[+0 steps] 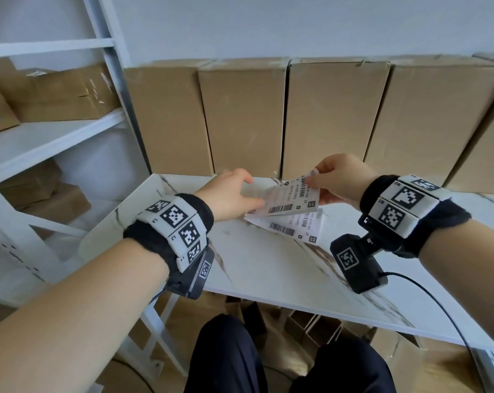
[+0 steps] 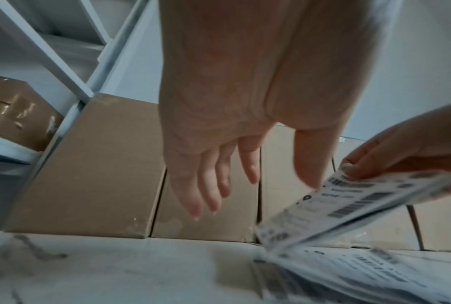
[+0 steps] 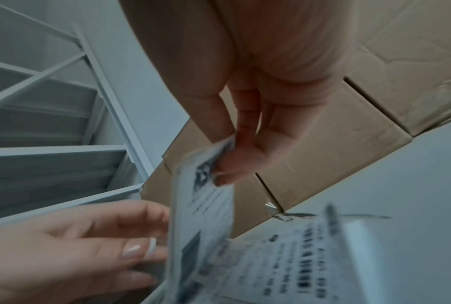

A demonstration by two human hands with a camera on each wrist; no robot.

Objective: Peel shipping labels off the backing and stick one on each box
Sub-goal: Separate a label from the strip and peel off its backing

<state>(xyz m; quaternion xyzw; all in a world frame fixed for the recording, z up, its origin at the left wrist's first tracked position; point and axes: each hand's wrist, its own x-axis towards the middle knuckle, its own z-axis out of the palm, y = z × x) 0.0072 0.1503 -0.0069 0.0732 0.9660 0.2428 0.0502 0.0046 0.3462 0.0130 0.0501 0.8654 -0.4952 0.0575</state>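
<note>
My right hand (image 1: 311, 178) pinches the top corner of a white barcode label sheet (image 1: 288, 198) and holds it tilted above a stack of labels (image 1: 296, 226) lying on the marble table (image 1: 268, 268). The right wrist view shows the pinch (image 3: 224, 164) on the blurred sheet (image 3: 203, 216). My left hand (image 1: 245, 194) is at the sheet's left edge, fingers straight (image 2: 253, 179), thumb close to the paper (image 2: 349, 203). Whether it touches is unclear. Several tall brown boxes (image 1: 240, 117) stand in a row along the wall behind.
A white metal shelf (image 1: 55, 129) on the left holds more cardboard boxes (image 1: 55, 92). Open cartons (image 1: 311, 327) sit on the floor under the table. A black cable (image 1: 427, 293) trails from my right wrist over the table's front edge.
</note>
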